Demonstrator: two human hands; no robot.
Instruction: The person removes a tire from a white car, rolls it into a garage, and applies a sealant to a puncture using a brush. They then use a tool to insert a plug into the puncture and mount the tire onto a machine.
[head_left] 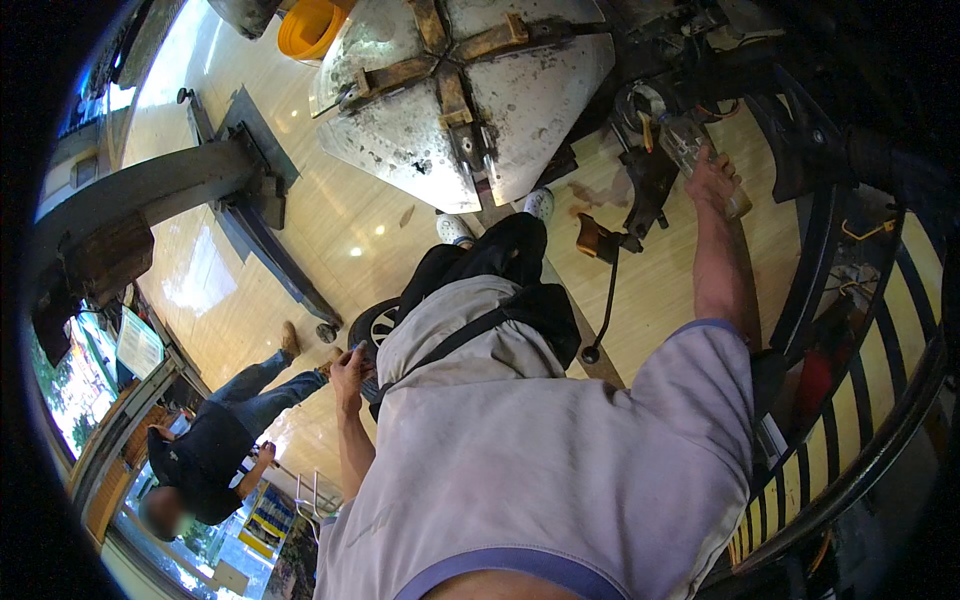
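Note:
My right hand [711, 181] is wrapped around a clear bottle [682, 142], which lies tilted beside the machine's dark arm parts. Yellowish liquid seems to show at the bottle's lower end. To the left of it is a steel turntable [385, 150] with worn brown clamp arms in a cross. My left hand [347, 378] hangs low by my left hip, its fingers curled together near a wheel [380, 325]. Whether something small sits in those fingers is too small to tell.
A heavy grey arm [150, 190] with dark feet stands on the tiled floor at left. A yellow bucket [308, 30] is at the top. Another person [205, 445] stands at lower left. A curved black rail [880, 440] runs along the right; a lever with a ball end [590, 354] stands nearby.

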